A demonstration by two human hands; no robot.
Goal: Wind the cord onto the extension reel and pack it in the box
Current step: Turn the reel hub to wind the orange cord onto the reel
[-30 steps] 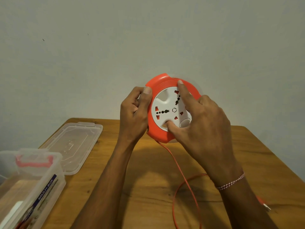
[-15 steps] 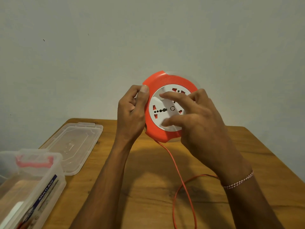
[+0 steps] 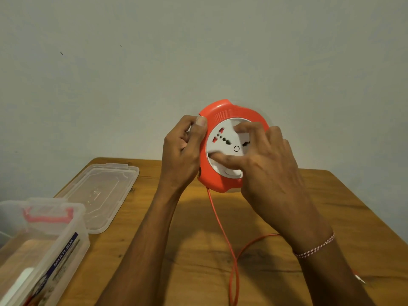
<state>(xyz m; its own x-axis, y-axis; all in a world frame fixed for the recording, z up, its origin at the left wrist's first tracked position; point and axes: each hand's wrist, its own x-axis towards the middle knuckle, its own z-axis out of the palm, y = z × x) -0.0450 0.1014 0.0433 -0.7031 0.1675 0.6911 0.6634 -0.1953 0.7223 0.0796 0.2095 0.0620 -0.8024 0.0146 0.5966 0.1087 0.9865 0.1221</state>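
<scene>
Filling the lower half of the view, a wooden table stands against a plain pale wall. At its left edge sits a clear plastic box with a pink handle and a "MULTI-BOX" label, open at the top; its clear lid lies flat just beyond it. Both hands hold the extension reel up in the air above the far part of the table, its face turned toward the camera. It is a round orange shell with fine ridges near the top and small lobes on its rim, around a white disc of sockets with black holes and red shutters. The left hand grips the reel's left rim, thumb on the orange front. The right hand lies on the white disc, curled fingertips and thumb pressing it. A thin orange cord hangs from the reel's bottom edge down to the table and loops there.
</scene>
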